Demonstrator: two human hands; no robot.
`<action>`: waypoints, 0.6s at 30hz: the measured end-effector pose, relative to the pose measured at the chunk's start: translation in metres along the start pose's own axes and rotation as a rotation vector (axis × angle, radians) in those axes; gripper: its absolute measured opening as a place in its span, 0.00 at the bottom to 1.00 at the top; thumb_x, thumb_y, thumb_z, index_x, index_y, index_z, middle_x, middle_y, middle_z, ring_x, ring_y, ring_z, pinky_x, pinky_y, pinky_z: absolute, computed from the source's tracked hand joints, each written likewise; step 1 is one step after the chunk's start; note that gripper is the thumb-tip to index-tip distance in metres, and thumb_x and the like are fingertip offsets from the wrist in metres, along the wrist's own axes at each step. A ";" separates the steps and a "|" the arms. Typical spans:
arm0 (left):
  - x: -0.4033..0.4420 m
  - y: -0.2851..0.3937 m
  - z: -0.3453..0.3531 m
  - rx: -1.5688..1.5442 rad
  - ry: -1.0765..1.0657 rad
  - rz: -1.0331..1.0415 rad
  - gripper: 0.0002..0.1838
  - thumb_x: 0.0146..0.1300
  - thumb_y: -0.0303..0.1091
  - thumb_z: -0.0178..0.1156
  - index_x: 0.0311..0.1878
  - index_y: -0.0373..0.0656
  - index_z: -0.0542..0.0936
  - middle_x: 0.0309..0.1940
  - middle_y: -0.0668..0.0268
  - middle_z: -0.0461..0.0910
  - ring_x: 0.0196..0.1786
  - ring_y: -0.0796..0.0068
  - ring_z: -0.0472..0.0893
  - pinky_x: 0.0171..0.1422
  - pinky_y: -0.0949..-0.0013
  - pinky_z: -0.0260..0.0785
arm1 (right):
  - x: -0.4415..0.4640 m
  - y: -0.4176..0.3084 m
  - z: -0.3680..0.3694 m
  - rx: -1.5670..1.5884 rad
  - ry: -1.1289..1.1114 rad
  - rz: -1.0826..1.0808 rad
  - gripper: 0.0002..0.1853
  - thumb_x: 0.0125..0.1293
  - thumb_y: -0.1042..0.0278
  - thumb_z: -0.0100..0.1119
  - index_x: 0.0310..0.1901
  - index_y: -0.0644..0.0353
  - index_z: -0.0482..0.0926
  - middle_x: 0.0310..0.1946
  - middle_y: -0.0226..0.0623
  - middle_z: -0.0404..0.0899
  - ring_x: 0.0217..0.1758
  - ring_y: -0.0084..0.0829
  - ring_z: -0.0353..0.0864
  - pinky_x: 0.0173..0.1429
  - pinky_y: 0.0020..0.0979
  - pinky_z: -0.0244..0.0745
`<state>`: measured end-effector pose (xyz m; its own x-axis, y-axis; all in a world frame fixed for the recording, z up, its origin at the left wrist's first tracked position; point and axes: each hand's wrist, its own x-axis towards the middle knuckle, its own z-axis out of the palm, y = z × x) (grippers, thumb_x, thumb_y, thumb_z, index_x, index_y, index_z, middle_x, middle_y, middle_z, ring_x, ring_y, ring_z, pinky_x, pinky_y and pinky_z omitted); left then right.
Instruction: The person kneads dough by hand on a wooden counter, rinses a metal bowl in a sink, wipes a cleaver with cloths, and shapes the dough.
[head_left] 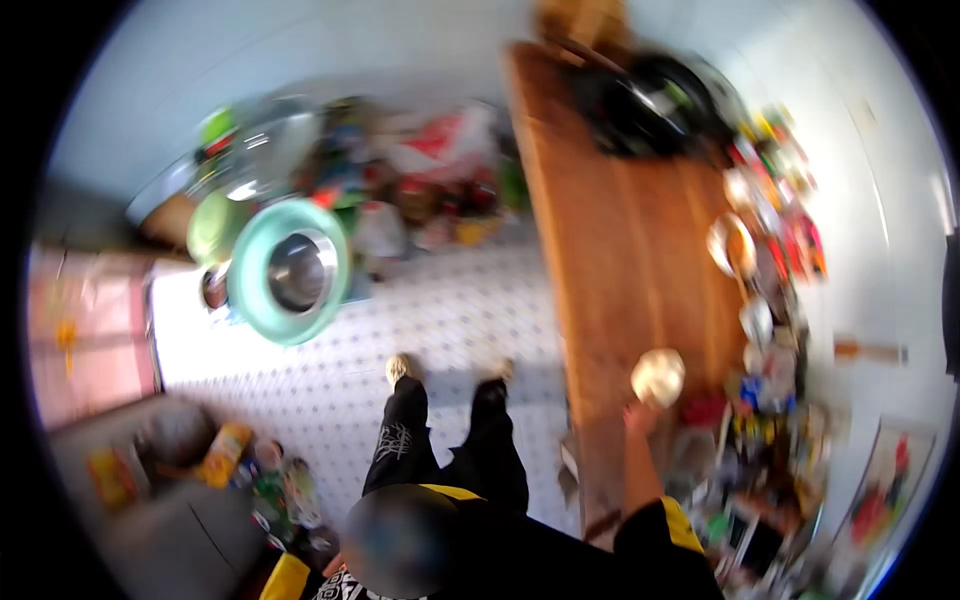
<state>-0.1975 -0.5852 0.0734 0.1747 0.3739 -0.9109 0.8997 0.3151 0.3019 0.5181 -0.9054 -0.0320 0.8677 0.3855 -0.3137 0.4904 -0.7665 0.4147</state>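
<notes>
Over the brown wooden counter, my right hand reaches forward on the right side of the head view. Its fingers are closed at the near edge of a pale cream, round, bowl-like thing. Blur hides what exactly this thing is and what lies in it. Of my left hand, only a sliver shows at the bottom, beside my black and yellow sleeve; its fingers are hidden.
The wooden counter runs along my right, with a black wok at its far end. Jars and packets crowd the wall side. A mint-green basin holding a steel bowl stands front left on the tiled floor side.
</notes>
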 end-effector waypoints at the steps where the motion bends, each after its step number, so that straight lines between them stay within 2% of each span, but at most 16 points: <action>1: 0.006 -0.012 -0.001 -0.113 0.014 0.042 0.14 0.63 0.41 0.55 0.43 0.41 0.81 0.41 0.50 0.82 0.41 0.58 0.83 0.43 0.60 0.73 | 0.001 -0.017 -0.021 0.114 -0.146 0.069 0.14 0.63 0.54 0.57 0.39 0.57 0.79 0.37 0.41 0.81 0.36 0.38 0.80 0.39 0.39 0.78; 3: 0.035 -0.043 -0.008 -0.387 0.031 0.300 0.14 0.62 0.41 0.56 0.42 0.41 0.82 0.41 0.49 0.82 0.42 0.57 0.83 0.43 0.60 0.73 | -0.022 -0.059 -0.095 0.378 -0.187 0.196 0.14 0.64 0.55 0.55 0.40 0.58 0.79 0.37 0.43 0.81 0.36 0.39 0.81 0.39 0.39 0.78; 4: 0.041 -0.041 -0.036 0.130 0.028 0.290 0.16 0.62 0.41 0.55 0.42 0.39 0.82 0.41 0.50 0.83 0.41 0.57 0.83 0.45 0.61 0.73 | -0.039 -0.088 -0.119 0.451 -0.189 0.192 0.15 0.64 0.55 0.54 0.40 0.59 0.79 0.37 0.43 0.81 0.36 0.40 0.81 0.39 0.39 0.78; 5: 0.029 -0.017 -0.059 -0.153 0.131 0.027 0.17 0.63 0.42 0.54 0.43 0.37 0.81 0.40 0.50 0.83 0.40 0.59 0.83 0.46 0.61 0.73 | -0.053 -0.120 -0.137 0.497 -0.193 0.152 0.15 0.65 0.56 0.54 0.40 0.59 0.79 0.37 0.44 0.81 0.37 0.40 0.81 0.39 0.39 0.78; 7: 0.070 -0.077 -0.077 -0.408 0.292 -0.103 0.17 0.63 0.42 0.54 0.42 0.37 0.81 0.37 0.53 0.84 0.39 0.62 0.83 0.43 0.61 0.75 | -0.088 -0.205 -0.161 0.534 -0.208 -0.023 0.15 0.66 0.57 0.52 0.41 0.61 0.80 0.37 0.46 0.81 0.37 0.41 0.81 0.40 0.39 0.78; 9: 0.074 -0.112 -0.106 -0.944 0.386 -0.155 0.14 0.64 0.40 0.52 0.42 0.39 0.79 0.33 0.56 0.83 0.36 0.62 0.83 0.38 0.60 0.75 | -0.132 -0.307 -0.189 0.522 -0.252 -0.273 0.15 0.67 0.58 0.51 0.41 0.62 0.80 0.38 0.47 0.81 0.37 0.42 0.82 0.40 0.40 0.78; 11: 0.041 -0.116 -0.150 -1.463 0.414 -0.337 0.12 0.65 0.38 0.51 0.43 0.42 0.78 0.30 0.59 0.81 0.33 0.63 0.82 0.34 0.61 0.75 | -0.186 -0.410 -0.235 0.449 -0.292 -0.546 0.16 0.68 0.59 0.49 0.42 0.64 0.80 0.38 0.49 0.81 0.37 0.43 0.82 0.41 0.40 0.78; 13: 0.032 -0.146 -0.145 -1.548 0.554 -0.365 0.11 0.65 0.38 0.53 0.44 0.43 0.77 0.30 0.58 0.80 0.33 0.64 0.81 0.32 0.60 0.74 | -0.224 -0.485 -0.287 0.343 -0.256 -0.837 0.16 0.69 0.60 0.47 0.42 0.65 0.80 0.38 0.50 0.81 0.38 0.44 0.83 0.41 0.40 0.78; 14: 0.035 -0.170 -0.135 -1.646 0.546 -0.369 0.12 0.64 0.40 0.54 0.44 0.43 0.77 0.30 0.58 0.80 0.34 0.64 0.81 0.33 0.60 0.74 | -0.235 -0.519 -0.311 0.289 -0.210 -0.957 0.17 0.69 0.61 0.47 0.42 0.66 0.80 0.38 0.51 0.81 0.38 0.44 0.83 0.41 0.40 0.78; 15: 0.031 -0.193 -0.134 -1.713 0.537 -0.368 0.14 0.64 0.42 0.56 0.44 0.42 0.77 0.30 0.59 0.79 0.35 0.64 0.81 0.34 0.60 0.75 | -0.243 -0.543 -0.331 0.271 -0.201 -0.996 0.17 0.70 0.61 0.46 0.42 0.66 0.80 0.38 0.52 0.81 0.38 0.45 0.83 0.41 0.40 0.78; 16: 0.027 -0.207 -0.141 -1.717 0.554 -0.352 0.14 0.64 0.42 0.56 0.44 0.42 0.77 0.30 0.59 0.79 0.35 0.64 0.81 0.34 0.60 0.75 | -0.241 -0.559 -0.330 0.304 -0.200 -0.946 0.22 0.70 0.53 0.44 0.42 0.65 0.80 0.31 0.53 0.81 0.31 0.46 0.82 0.38 0.41 0.77; 17: 0.027 -0.208 -0.139 -1.707 0.503 -0.353 0.09 0.63 0.38 0.54 0.39 0.44 0.76 0.26 0.62 0.76 0.30 0.68 0.77 0.29 0.64 0.69 | -0.205 -0.577 -0.284 0.492 -0.543 -0.598 0.23 0.68 0.49 0.45 0.34 0.63 0.82 0.22 0.49 0.80 0.22 0.44 0.79 0.34 0.43 0.75; 18: 0.027 -0.204 -0.134 -1.696 0.445 -0.361 0.05 0.62 0.34 0.52 0.34 0.45 0.75 0.23 0.65 0.73 0.26 0.71 0.73 0.25 0.68 0.64 | -0.213 -0.595 -0.328 0.495 -0.518 -0.636 0.22 0.67 0.51 0.46 0.26 0.60 0.80 0.18 0.44 0.78 0.19 0.42 0.76 0.31 0.42 0.73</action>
<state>-0.4297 -0.5221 0.0249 -0.2856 0.1837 -0.9406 -0.5382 0.7813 0.3160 0.0683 -0.3627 0.0681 0.2493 0.6200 -0.7439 0.6646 -0.6683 -0.3343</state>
